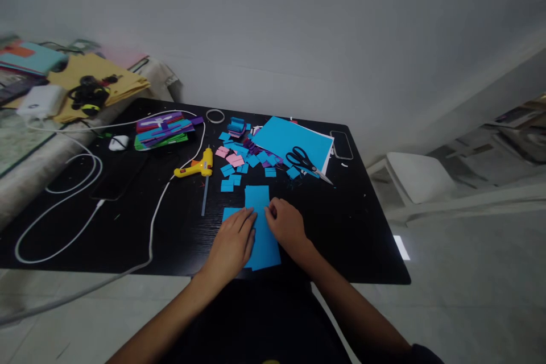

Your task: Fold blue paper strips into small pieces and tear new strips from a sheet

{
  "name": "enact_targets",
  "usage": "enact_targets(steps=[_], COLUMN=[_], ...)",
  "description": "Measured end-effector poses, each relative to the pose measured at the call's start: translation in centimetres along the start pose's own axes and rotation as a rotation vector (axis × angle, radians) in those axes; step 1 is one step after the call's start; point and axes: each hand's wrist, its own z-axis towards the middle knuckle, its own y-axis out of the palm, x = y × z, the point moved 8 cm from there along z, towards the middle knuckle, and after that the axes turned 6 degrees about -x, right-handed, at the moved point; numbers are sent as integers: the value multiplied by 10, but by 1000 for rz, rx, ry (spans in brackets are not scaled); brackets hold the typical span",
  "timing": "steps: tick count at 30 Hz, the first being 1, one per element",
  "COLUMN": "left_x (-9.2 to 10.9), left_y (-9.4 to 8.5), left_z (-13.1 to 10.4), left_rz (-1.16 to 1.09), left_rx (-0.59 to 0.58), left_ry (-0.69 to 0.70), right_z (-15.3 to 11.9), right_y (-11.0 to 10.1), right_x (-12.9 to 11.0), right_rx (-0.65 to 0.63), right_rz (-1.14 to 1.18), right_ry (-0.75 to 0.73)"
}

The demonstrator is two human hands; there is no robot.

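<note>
A long blue paper strip (263, 239) lies upright before me near the table's front edge, apparently over another blue piece (230, 213) that shows at its left. My left hand (232, 244) rests with its fingers stretched out over the strip's left side, pressing it down. At the right edge my right hand (288, 224) is closed, thumb and fingers pinching the paper. Beyond the strip lie several small folded blue squares (227, 170) and pink squares (235, 160). Black-handled scissors (307, 164) rest on a large blue sheet (294, 139).
A yellow glue gun (196, 166) with a grey glue stick (205, 196) stands left of the squares. White cables (152, 227) loop across the left of the black table (341, 239). Folded coloured strips (166, 131), a phone (117, 182) and a clear phone case (342, 145) also lie there.
</note>
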Motion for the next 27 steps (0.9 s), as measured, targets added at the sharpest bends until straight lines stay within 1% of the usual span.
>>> enact_targets(steps=[4,13,22,27], left_x=[0,0,-1,-2], left_y=[0,0,-1,-3], left_z=[0,0,-1,-1], left_rz=[-4,5,-21,-4], left_rx=[3,-10,9,-8], left_ry=[-2,-5,-11,-23], right_z=[-4,-14,-25,-31], right_y=[-8,-25,-35,-40], right_x=[13,42,71,79], right_rx=[-5,-2,56,98], right_rz=[-25,7,92,89], right_ry=[52,145,219,205])
